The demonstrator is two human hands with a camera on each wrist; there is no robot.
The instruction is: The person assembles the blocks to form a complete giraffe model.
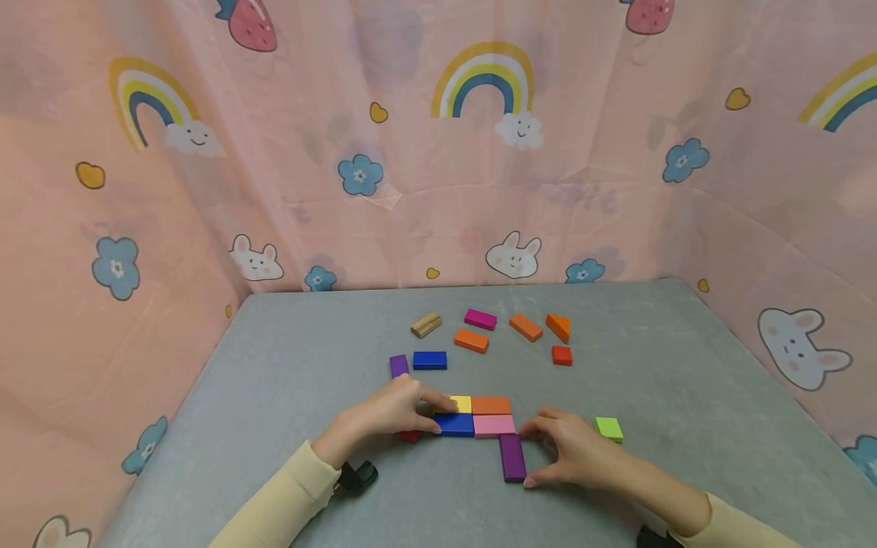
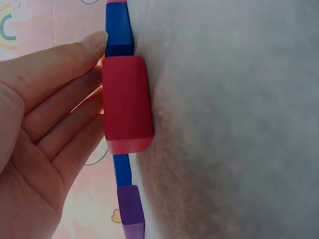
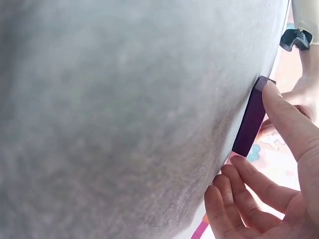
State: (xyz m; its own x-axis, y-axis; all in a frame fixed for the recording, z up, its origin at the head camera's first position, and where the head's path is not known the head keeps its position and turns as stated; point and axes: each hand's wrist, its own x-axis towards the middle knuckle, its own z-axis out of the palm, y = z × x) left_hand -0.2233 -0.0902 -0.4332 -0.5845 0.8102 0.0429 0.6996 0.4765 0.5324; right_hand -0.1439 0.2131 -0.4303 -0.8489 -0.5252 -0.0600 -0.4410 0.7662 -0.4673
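Note:
Four rectangular blocks lie together in two rows: a yellow block [image 1: 463, 403] and an orange block [image 1: 491, 406] behind, a blue block [image 1: 455, 425] and a pink block [image 1: 493, 426] in front. My left hand [image 1: 390, 407] rests on the left part, index finger across the yellow block and thumb at the blue one. A red block [image 2: 127, 99] lies at the blue block's left, mostly hidden by this hand in the head view. My right hand [image 1: 572, 449] holds a dark purple block [image 1: 512, 458] by its ends, thumb near, fingertips far. Its far end meets the pink block.
Behind my left hand lie a violet block [image 1: 399, 365] and another blue block [image 1: 429, 361]. Farther back are a wooden block [image 1: 426, 325], a magenta block [image 1: 480, 319], orange pieces [image 1: 525, 327] and a red cube [image 1: 562, 355]. A green block [image 1: 607, 429] lies right.

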